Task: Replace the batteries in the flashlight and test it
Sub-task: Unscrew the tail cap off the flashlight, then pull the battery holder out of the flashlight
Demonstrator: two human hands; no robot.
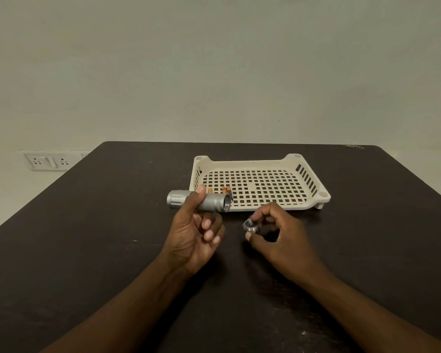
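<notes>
My left hand [194, 238] grips a silver flashlight body [214, 203] level above the table, head to the left, open threaded end to the right. My right hand [280, 238] pinches the unscrewed silver tail cap [250, 224] between thumb and fingers, a short way right of the open end. Orange-and-black batteries [226, 191] lie in the near left corner of a cream perforated tray [301, 203], partly hidden behind the flashlight.
The tray stands on a dark table [112, 250] just beyond my hands. A wall socket panel [49, 161] sits low on the wall at the left. The table's far edge meets a plain wall.
</notes>
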